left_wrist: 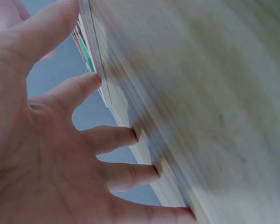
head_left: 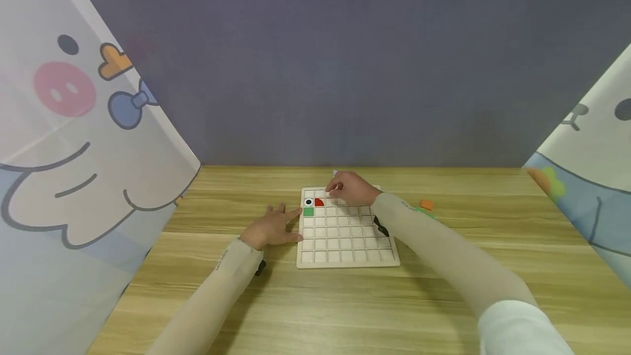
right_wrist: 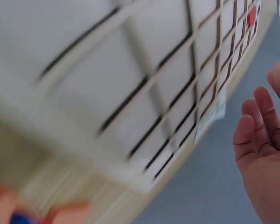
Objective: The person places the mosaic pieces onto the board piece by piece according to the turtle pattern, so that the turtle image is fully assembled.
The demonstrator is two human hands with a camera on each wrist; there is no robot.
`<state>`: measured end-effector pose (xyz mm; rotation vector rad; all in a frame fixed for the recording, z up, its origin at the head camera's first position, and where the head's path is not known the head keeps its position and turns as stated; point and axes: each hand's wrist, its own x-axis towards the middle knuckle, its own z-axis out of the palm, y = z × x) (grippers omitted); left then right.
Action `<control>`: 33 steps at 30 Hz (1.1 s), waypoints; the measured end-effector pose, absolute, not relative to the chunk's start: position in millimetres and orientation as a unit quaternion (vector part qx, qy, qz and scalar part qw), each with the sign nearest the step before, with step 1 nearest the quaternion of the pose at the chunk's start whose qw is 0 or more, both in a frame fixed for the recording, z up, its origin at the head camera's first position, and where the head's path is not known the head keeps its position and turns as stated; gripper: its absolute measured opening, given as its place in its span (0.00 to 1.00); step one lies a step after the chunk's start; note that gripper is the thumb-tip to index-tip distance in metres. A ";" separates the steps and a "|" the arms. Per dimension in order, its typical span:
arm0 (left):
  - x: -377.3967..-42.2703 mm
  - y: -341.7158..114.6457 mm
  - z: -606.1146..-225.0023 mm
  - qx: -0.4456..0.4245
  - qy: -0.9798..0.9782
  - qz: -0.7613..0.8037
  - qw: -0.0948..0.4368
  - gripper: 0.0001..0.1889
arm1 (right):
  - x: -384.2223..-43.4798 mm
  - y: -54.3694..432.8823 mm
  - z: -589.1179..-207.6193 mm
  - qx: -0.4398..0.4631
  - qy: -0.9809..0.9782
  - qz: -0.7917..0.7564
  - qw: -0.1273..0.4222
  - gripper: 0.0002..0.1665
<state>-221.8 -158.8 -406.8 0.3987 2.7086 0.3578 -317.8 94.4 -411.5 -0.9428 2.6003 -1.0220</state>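
A pale wooden grid board (head_left: pixel 340 265) lies on the table with three small pieces at its upper left. They are a white tile with a black dot (head_left: pixel 308 202), a red quarter-circle tile (head_left: pixel 319 202) and a green square tile (head_left: pixel 308 212). My left hand (head_left: pixel 271 227) has its fingers spread, index fingertip and thumb at the board's left edge, the others on the table. My right hand (head_left: pixel 352 188) hovers over the board's top rows, just right of the red tile. Its fingers (right_wrist: pixel 259 135) are loosely bent, and no piece shows among them.
Right of the board, partly behind the right forearm, lie an orange piece (head_left: pixel 426 205) and green pieces (head_left: pixel 426 212). A pale card (right_wrist: pixel 219 106) sticks out at the board's far edge. A grey wall (head_left: pixel 345 70) stands behind the table, with printed curtains (head_left: pixel 98 179) at both sides.
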 end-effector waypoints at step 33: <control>-224.5 -161.7 -414.2 0.153 0.959 0.149 0.186 0.41 | -248.3 293.3 -421.2 -0.271 0.916 -0.287 0.069 0.31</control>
